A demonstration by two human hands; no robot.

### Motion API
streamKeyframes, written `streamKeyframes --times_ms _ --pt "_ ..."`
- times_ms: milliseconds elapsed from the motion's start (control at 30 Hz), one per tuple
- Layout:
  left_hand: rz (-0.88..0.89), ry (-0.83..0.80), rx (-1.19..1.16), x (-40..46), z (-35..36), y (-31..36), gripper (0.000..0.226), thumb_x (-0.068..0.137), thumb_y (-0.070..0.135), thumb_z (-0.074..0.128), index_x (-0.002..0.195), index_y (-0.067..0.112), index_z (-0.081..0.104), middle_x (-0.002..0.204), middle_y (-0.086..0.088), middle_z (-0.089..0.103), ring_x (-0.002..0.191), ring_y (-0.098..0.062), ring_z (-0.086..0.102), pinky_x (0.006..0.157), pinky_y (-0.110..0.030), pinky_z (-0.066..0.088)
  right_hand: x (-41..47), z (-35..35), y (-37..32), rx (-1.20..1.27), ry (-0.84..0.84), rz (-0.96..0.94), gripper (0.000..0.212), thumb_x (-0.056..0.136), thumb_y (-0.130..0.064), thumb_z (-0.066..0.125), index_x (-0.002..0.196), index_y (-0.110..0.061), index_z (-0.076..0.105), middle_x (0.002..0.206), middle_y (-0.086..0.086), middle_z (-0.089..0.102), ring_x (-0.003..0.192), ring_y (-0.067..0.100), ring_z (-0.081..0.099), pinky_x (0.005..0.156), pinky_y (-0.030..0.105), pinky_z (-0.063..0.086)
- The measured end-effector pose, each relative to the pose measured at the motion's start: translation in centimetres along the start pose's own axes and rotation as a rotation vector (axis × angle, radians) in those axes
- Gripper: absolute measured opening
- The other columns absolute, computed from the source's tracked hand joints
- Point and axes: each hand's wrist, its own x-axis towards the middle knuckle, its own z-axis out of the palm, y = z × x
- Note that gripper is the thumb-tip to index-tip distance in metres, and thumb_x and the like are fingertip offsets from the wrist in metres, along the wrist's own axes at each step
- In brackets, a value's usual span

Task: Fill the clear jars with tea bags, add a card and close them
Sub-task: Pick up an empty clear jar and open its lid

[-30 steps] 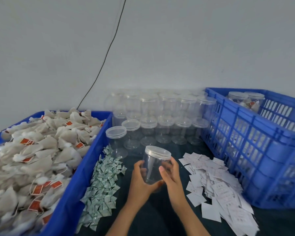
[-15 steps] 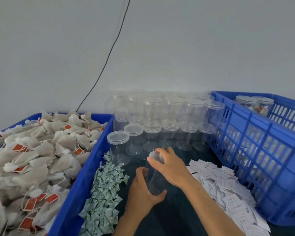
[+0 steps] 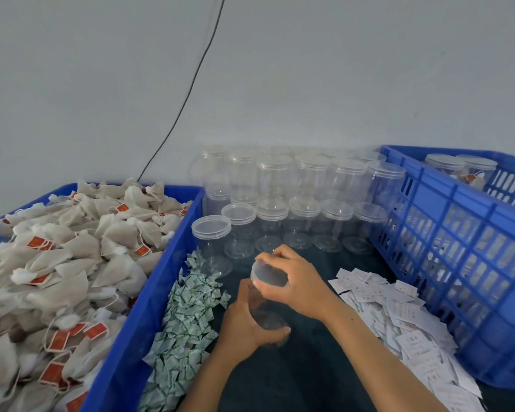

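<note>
- Two hands on one clear jar here: the left hand wraps round the lower body so it can't spin, and the right hand curls its fingers over the lid. My guess is that's an unscrewing grip, since the jar looks empty and needs opening before anything goes in.
- The jar sits low over the dark desk, right in the middle between the supplies, tilted a bit toward the camera. Can't tell if its base touches the desk.
- The layout makes sense as an assembly line: tea bags heaped in the blue bin on the left, cards fanned out on the right, so each hand has its own pile close by.
- Little green-white sachets lie in a loose strip just beside the bin wall.
- Empty jars are stacked in two tiers against the wall at the back, lids on.
- The slatted blue crate on the right holds a couple of filled jars, probably the done pile.
- Materials: thin, glossy see-through plastic with ribbed lids; soft, crumpled papery pouches with red tags; flat white paper slips.
</note>
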Motion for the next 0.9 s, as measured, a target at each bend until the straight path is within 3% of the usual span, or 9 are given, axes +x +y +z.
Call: streamKeyframes --times_ms 100,167,267,333,400,500,633,800,900 --pt "-0.015 -0.063 -0.068 0.0 -0.7 -0.5 0.086 0.054 0.029 0.092 0.126 0.028 0.045 0.123 0.008 0.063 0.12 -0.011 0.058 0.102 -0.034 0.047 -0.3 -1.6 0.0 0.165 -0.146 -0.08 0.038 0.09 -0.028 0.066 0.126 -0.036 0.06 0.121 -0.017 0.05 0.118 -0.001 0.045 0.101 0.017 0.035" --pt "-0.027 0.01 -0.084 -0.1 -0.7 -0.1 0.086 0.049 0.043 0.09 0.123 0.034 0.047 0.119 0.008 0.063 0.117 -0.008 0.058 0.097 -0.024 0.047 -0.3 -3.0 0.1 0.191 -0.27 -0.071 0.05 0.091 -0.029 0.054 0.136 -0.047 0.044 0.137 -0.021 0.039 0.134 0.001 0.029 0.108 0.019 0.024" --pt "-0.011 0.199 0.003 -0.3 -0.3 0.6 0.09 0.048 0.053 0.086 0.127 0.037 0.046 0.115 0.015 0.062 0.109 -0.002 0.059 0.089 -0.019 0.049 -0.3 -3.4 -0.2 0.155 -0.217 0.122 0.07 0.088 -0.066 0.047 0.147 -0.051 0.014 0.147 -0.024 0.02 0.144 0.01 0.014 0.112 0.032 0.02" --pt "0.042 0.269 0.17 -0.5 -0.1 1.0 0.097 0.05 0.058 0.083 0.135 0.038 0.042 0.116 0.023 0.057 0.109 0.003 0.054 0.089 -0.02 0.047 -0.4 -2.9 -0.8 -0.046 -0.108 0.251 0.096 0.068 -0.09 0.031 0.15 -0.044 0.007 0.154 -0.012 0.018 0.144 0.019 0.02 0.111 0.044 0.027" --pt "0.091 0.287 0.315 -0.8 0.0 1.2 0.101 0.05 0.064 0.077 0.139 0.041 0.035 0.122 0.029 0.051 0.111 0.007 0.047 0.091 -0.019 0.04 -0.4 -2.3 -0.9 -0.191 -0.064 0.293 0.101 0.065 -0.091 0.027 0.15 -0.038 0.01 0.155 -0.002 0.022 0.14 0.024 0.029 0.107 0.046 0.033" --pt "0.135 0.264 0.436 -0.9 -0.1 1.1 0.1 0.052 0.067 0.072 0.138 0.048 0.024 0.128 0.029 0.042 0.113 0.004 0.04 0.093 -0.017 0.033 -0.4 -2.0 -0.3 -0.221 -0.089 0.251 0.079 0.082 -0.074 0.046 0.146 -0.038 0.019 0.146 -0.002 0.03 0.132 0.023 0.038 0.103 0.04 0.039" --pt "0.142 0.205 0.456 -1.1 -0.6 0.9 0.098 0.052 0.069 0.072 0.134 0.055 0.02 0.126 0.034 0.041 0.114 0.018 0.033 0.092 0.0 0.023 -0.3 -3.9 0.2 0.182 -0.313 0.165 0.073 0.087 -0.034 0.069 0.142 -0.051 0.024 0.139 -0.012 0.032 0.134 0.009 0.033 0.093 0.016 0.039" --pt "0.143 0.206 0.439 -1.1 -0.8 0.9 0.1 0.055 0.065 0.075 0.139 0.046 0.025 0.127 0.029 0.043 0.115 0.009 0.038 0.092 0.003 0.021 0.0 -2.8 -0.3 0.148 -0.246 0.356 0.101 0.065 -0.081 0.051 0.149 -0.042 0.012 0.155 -0.006 0.014 0.143 0.02 0.023 0.112 0.04 0.029" --pt "0.134 0.218 0.437 -1.2 -0.9 0.9 0.102 0.055 0.06 0.079 0.143 0.038 0.03 0.126 0.029 0.044 0.114 0.01 0.038 0.092 0.002 0.022 0.4 -2.0 -0.1 0.118 -0.162 0.348 0.087 0.079 -0.071 0.057 0.149 -0.037 0.017 0.151 -0.002 0.026 0.134 0.019 0.037 0.096 0.031 0.035"
